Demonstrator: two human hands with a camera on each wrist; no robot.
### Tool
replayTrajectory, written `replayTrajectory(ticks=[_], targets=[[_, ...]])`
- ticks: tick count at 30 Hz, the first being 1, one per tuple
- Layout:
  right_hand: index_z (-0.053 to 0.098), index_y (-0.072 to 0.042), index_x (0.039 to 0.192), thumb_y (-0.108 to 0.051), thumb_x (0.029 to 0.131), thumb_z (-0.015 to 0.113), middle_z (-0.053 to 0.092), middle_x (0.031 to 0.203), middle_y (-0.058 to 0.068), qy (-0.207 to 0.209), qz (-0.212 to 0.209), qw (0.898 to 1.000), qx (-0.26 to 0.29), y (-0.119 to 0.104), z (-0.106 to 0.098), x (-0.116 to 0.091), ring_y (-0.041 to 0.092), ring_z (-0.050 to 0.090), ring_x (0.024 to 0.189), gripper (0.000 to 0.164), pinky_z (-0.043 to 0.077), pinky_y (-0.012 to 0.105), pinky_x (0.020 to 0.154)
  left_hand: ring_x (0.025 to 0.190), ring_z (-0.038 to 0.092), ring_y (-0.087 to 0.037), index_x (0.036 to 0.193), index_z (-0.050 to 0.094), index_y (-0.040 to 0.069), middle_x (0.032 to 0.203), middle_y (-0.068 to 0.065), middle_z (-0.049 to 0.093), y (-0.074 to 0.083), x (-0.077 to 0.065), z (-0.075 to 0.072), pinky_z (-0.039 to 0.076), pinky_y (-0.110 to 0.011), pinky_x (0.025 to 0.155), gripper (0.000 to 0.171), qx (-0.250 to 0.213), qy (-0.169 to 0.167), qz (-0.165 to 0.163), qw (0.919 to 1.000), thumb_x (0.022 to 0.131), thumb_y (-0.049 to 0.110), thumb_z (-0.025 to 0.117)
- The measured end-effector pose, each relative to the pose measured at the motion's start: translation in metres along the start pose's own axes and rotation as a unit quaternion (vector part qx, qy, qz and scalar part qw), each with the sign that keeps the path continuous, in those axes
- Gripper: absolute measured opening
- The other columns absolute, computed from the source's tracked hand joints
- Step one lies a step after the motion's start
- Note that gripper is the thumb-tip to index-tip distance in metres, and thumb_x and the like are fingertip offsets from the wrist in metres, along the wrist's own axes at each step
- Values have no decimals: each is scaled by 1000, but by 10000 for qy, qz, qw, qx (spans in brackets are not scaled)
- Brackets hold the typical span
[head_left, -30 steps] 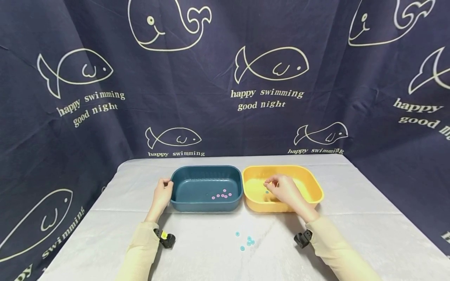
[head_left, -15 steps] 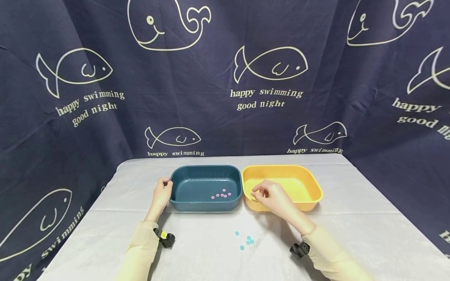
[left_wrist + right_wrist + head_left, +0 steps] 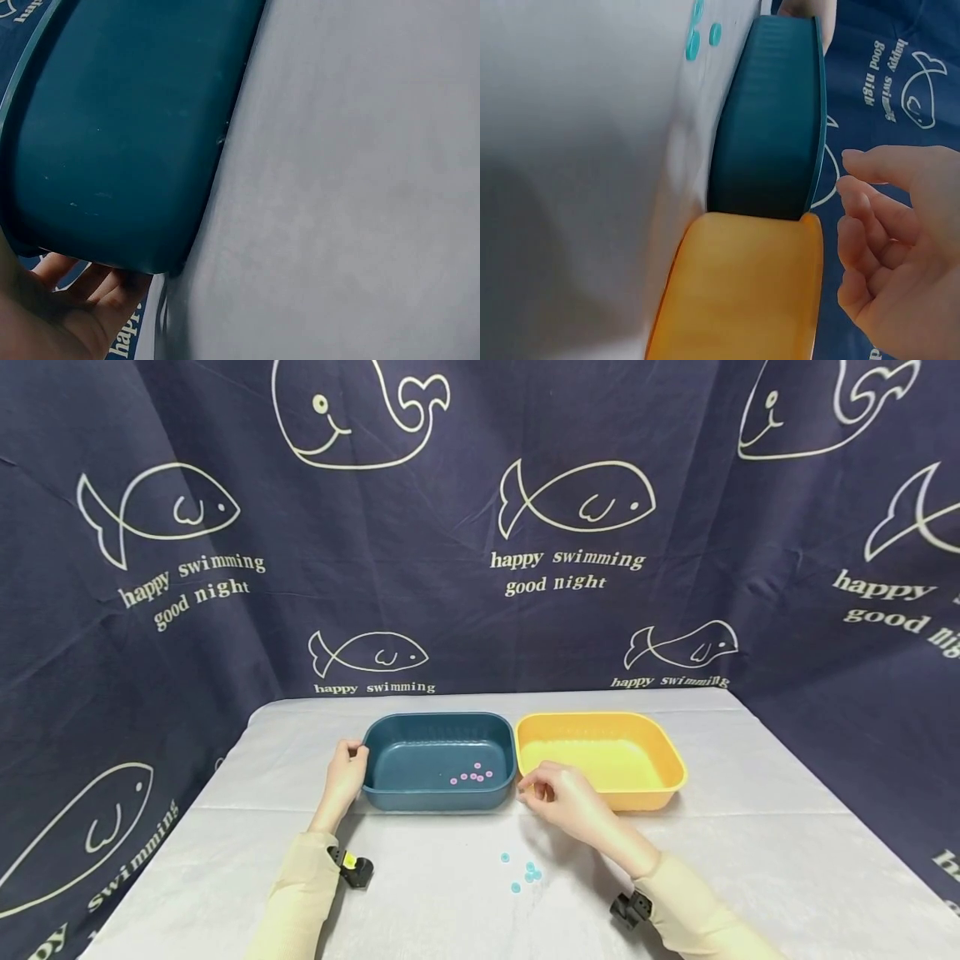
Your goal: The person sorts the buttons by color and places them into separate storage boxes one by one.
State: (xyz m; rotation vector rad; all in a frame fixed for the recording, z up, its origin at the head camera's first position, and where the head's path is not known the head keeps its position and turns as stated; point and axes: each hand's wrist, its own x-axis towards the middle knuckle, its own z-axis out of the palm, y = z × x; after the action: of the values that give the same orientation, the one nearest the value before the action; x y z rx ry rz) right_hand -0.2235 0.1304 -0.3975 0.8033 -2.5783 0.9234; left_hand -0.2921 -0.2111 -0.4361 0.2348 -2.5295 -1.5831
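Note:
In the head view, my left hand [image 3: 348, 772] holds the left end of a dark teal bin [image 3: 439, 802]; its fingers [image 3: 112, 289] curl at the end wall in the left wrist view. Several small pink buttons [image 3: 464, 777] lie on that bin's floor, towards the right. My right hand [image 3: 564, 797] is over the near left corner of a yellow bin [image 3: 637, 800], fingers loosely bent. A gap shows between thumb and index finger in the right wrist view, with nothing between them. Several light blue buttons [image 3: 529, 877] lie on the table in front of the bins.
Both bins stand side by side, ends meeting, on a white cloth-covered table [image 3: 420, 893]. A dark blue curtain [image 3: 465, 610] with fish drawings hangs behind and at both sides. Each wrist carries a small black camera [image 3: 631, 910].
My right hand has moved left and towards me, from over the inside of the yellow bin to its near left corner. A blue button seen below that hand earlier is out of sight. The left hand stays put.

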Motion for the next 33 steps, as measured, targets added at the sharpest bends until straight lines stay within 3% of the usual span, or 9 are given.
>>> replayTrajectory(ticks=[8,16,25,33], targets=[[70,-6,87,-12,79,73,51,68,-5,-244,-44,9997,4,-5,7,-4,10,49,62,11,41,15,55,121,43,-40,126,40,-4,129,-27,45,0,1,0,37,-51,101,37,79,46,38,10000,98,20,34],[70,-7,86,-13,79,73,51,66,-5,-406,-281,9988,-59,-8,15,-9,2,43,59,10,40,15,53,121,43,-39,125,41,-4,129,-26,46,0,1,0,36,-51,102,37,42,63,15,10000,98,20,34],[70,-7,88,-14,80,72,52,65,-4,-639,-382,9972,-100,-9,19,-11,1,43,59,11,39,14,53,121,44,-39,126,40,-4,129,-26,45,-1,1,1,37,-51,101,37,28,41,0,10000,99,20,34],[71,-7,91,-13,81,70,51,67,-8,-1091,-389,9933,6,-10,23,-12,0,44,62,11,40,14,55,119,44,-38,125,40,-4,128,-26,45,-1,1,0,37,-51,100,37,-20,41,14,10000,99,20,34]])
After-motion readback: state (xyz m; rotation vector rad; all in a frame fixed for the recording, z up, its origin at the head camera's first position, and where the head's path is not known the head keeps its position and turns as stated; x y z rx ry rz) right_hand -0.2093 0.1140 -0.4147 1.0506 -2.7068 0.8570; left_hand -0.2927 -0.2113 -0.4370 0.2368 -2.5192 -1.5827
